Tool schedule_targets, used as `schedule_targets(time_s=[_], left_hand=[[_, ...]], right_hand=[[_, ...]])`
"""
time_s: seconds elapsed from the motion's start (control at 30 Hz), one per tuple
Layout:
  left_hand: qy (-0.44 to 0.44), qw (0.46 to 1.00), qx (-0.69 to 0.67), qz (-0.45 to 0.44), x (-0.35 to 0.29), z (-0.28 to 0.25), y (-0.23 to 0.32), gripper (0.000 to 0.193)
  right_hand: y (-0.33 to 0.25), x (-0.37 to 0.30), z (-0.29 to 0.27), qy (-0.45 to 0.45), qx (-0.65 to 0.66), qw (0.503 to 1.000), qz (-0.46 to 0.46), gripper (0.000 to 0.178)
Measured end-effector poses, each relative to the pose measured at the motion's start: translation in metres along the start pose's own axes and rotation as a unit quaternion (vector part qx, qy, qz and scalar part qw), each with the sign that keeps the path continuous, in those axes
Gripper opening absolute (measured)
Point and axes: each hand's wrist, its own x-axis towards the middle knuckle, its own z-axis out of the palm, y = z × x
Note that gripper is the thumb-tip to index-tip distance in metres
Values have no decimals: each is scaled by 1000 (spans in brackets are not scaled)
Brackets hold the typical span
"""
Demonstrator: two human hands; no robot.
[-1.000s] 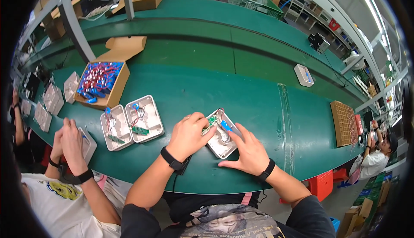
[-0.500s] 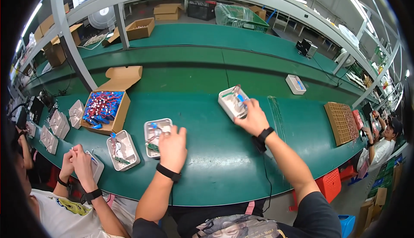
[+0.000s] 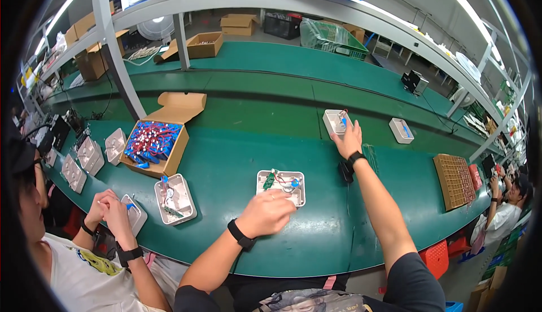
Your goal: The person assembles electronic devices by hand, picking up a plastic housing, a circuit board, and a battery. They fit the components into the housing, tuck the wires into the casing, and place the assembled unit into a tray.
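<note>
A white plastic housing (image 3: 300, 197) lies in front of me, with a green circuit board, wires and a round blue part inside. My left hand (image 3: 265, 212) is at its near side, fingers curled over the near rim and partly hiding the inside. Farther off to the right, another white housing (image 3: 328, 124) with a blue part and wires sits on the green belt beyond my table. My right hand (image 3: 348, 141) has its thumb at the near edge and fingers along the right side, around the near right corner.
At left, a cardboard box (image 3: 179, 149) holds blue wired battery packs. Another filled housing (image 3: 188, 210) stands near a co-worker's hands (image 3: 113, 213). A farther housing (image 3: 401, 131) lies on the belt. A gridded cardboard tray (image 3: 451, 182) is at right, near another person.
My left hand has brought its housing rightward to the middle, and the housing is now turned sideways. My right hand has moved the other housing away from me onto the belt. The view has shifted slightly.
</note>
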Motion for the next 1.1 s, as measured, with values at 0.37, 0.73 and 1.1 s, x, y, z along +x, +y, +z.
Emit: schedule_targets(time_s=[0.37,0.73,1.1], left_hand=[[137,929,22,-342,-9,-6,-28,17],[138,942,-12,-305,-15,-2,-34,19],[68,912,-209,-346,-24,14,-43,15]], right_hand=[[-112,-92,-148,-336,408,832,-166,35],[-111,-87,-136,-407,451,794,33,29],[-110,-86,-144,-196,459,802,-328,29]])
